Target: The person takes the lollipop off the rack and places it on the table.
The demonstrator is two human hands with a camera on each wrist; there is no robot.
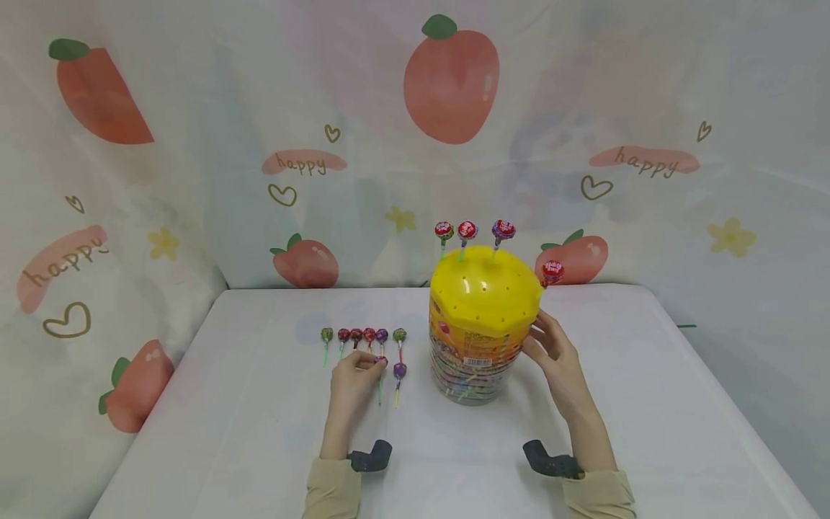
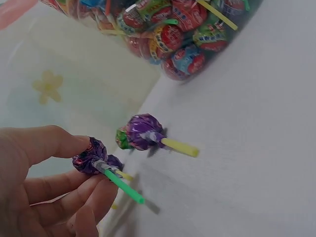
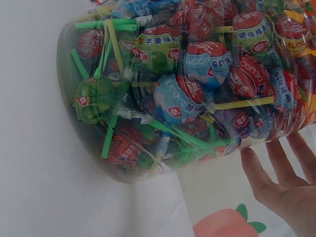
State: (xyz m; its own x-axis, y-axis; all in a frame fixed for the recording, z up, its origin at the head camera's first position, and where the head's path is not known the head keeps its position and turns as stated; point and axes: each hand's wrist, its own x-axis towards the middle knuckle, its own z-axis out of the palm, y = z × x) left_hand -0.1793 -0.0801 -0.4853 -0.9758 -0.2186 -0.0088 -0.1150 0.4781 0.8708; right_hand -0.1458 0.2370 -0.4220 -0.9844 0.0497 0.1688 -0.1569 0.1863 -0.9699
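My left hand pinches a purple-wrapped lollipop by its head between thumb and fingers, its green stick pointing down. Just right of it lies another purple lollipop with a yellow stick. To the right stands a clear jar full of wrapped lollipops, topped by a yellow lid with small holes. Three lollipops stick up from the lid's far part, and a red one juts from its right edge. My right hand rests its extended fingertips against the jar's right side.
Beyond my left hand, a row of several lollipops lies on the white table, sticks toward me. Some sticks are hidden by the hand. A printed backdrop hangs behind and at the sides. Dark wrist mounts sit by both sleeves.
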